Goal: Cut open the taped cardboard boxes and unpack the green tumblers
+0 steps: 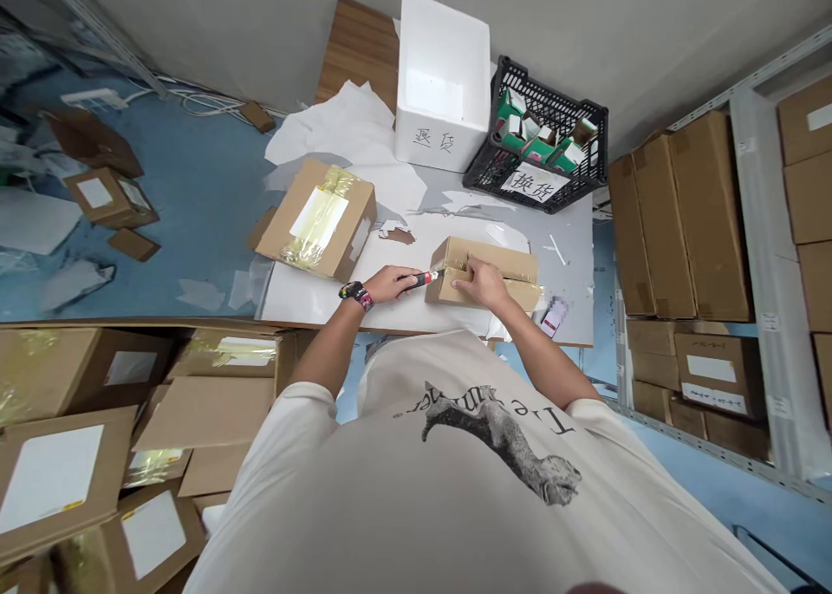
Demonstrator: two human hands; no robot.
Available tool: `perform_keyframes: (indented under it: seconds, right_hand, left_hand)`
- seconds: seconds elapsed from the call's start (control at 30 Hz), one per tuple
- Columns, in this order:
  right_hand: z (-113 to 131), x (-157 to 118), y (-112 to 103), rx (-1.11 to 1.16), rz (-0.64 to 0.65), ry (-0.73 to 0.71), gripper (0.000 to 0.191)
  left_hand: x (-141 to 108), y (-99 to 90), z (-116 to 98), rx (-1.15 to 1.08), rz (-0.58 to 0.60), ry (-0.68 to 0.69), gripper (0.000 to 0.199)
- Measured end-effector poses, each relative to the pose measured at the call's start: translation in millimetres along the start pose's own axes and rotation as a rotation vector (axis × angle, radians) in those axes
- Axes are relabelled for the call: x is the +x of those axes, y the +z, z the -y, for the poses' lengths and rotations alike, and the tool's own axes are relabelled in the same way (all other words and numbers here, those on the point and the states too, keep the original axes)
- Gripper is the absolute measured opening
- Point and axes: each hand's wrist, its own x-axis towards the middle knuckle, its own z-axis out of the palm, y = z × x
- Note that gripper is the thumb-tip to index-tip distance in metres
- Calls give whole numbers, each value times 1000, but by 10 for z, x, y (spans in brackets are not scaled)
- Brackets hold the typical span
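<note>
My left hand, with a watch on its wrist, is closed around a red and black box cutter. The cutter's tip meets the left end of a small cardboard box, by the taped seam along its top. On top of that same box, my right hand grips it with bent fingers and thumb at the seam. Exactly how far the fingertips reach into the seam is hidden. Clear tape hangs loose at the box's right end.
A larger taped carton stands left on the table. Behind are a white foam box and a black crate of small green boxes. A phone lies right. Stacked cartons fill the right shelf; more cartons crowd the lower left.
</note>
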Motion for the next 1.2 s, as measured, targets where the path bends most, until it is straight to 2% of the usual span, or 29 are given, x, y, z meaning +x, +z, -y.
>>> perform_keyframes:
  seconds: [0.1,0.23,0.33,0.4,0.57,0.67,0.87,1.07,1.2]
  right_hand:
    - [-21,-59,43,16,-87,-69,31]
    - [-82,-127,142,38,-197,-81,51]
    - [-159,-99,189,-29,-212,-77,64]
    - [-214,-43,179,-70,-174,-88,70]
    - [-286,94,108,-156,-73,-177,75]
    - [-278,151,104,-175,-72,-205,73]
    - [-324,333,11,-135,-34,-266,67]
    - [-354,351,-3,-140,-18,-277,65]
    - [-368,330,62,-99,-35,-264,66]
  left_hand:
    - [-193,44,61,-111,-98,-67,66]
    - [-497,63,174,-255,-412,-80,70]
    - [-645,131,206,-264,-497,-92,70]
    - [-701,200,190,-178,-505,-55,67]
    - [-762,344,59,184,-540,149,58]
    - [-750,365,-39,327,-495,197,55]
    - [-611,288,-155,599,-341,252,52]
    - [-345,244,-237,729,-335,238,53]
    - [-165,136,-275,790,-255,265,52]
